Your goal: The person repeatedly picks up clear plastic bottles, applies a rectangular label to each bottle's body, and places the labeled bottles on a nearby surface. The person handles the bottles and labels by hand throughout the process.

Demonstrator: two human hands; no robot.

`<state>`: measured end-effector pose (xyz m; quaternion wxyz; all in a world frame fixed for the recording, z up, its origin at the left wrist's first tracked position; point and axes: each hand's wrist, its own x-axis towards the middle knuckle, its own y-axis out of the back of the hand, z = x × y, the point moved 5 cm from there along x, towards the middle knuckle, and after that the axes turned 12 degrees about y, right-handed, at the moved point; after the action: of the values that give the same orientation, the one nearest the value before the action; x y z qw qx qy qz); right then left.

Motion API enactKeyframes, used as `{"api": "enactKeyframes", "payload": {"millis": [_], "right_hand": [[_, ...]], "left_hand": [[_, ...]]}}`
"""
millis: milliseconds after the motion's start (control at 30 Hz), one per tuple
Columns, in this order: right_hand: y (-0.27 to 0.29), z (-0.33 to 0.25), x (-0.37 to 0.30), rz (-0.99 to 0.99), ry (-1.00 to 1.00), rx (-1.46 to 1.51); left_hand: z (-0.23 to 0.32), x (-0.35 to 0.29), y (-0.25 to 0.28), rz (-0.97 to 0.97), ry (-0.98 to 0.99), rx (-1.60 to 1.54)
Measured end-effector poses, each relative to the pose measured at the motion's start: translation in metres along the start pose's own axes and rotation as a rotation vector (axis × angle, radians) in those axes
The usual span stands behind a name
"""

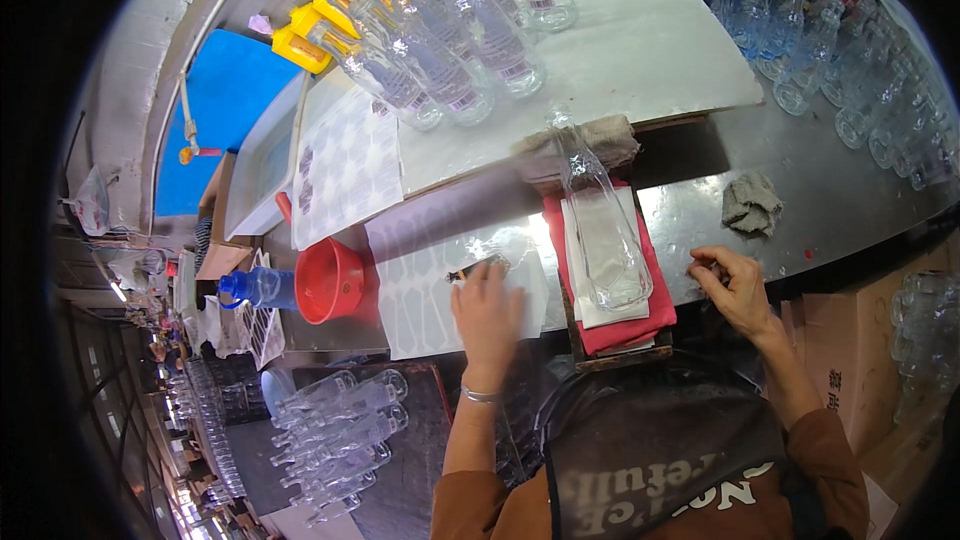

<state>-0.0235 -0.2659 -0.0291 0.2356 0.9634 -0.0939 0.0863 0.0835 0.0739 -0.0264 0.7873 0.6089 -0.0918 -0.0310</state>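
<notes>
A clear glass bottle [603, 230] lies bare on a red cloth pad [660, 305] at frame centre — no label on it yet. The left hand [487, 308] presses flat on a label sheet [425, 285], fingers spread; the right hand [735, 285] pinches something small near the table [830, 190] edge. Open room lies to the right.

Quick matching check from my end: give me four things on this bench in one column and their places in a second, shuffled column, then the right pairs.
Things:
1. clear glass bottle
2. red funnel
3. grey rag
4. left hand

Places:
A. on the bare metal bench top, beyond the right hand
B. flat on the white label sheet
C. lying on its side on the white paper over the red cloth
D. at the left end of the label sheet, next to a blue bottle

Pairs: 1-C, 2-D, 3-A, 4-B
</notes>
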Motion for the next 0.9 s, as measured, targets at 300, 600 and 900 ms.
{"api": "enactKeyframes", "payload": {"millis": [300,600,900], "right_hand": [[-0.003,-0.006,0.002,-0.031,-0.030,0.103],[-0.034,-0.063,0.021,-0.156,0.387,-0.211],[-0.038,-0.061,0.021,-0.167,0.354,-0.190]], "left_hand": [[0.002,-0.061,0.012,-0.127,-0.099,-0.069],[-0.009,-0.077,0.025,0.053,-0.189,-0.308],[0.056,0.026,0.067,-0.190,0.259,-1.261]]}}
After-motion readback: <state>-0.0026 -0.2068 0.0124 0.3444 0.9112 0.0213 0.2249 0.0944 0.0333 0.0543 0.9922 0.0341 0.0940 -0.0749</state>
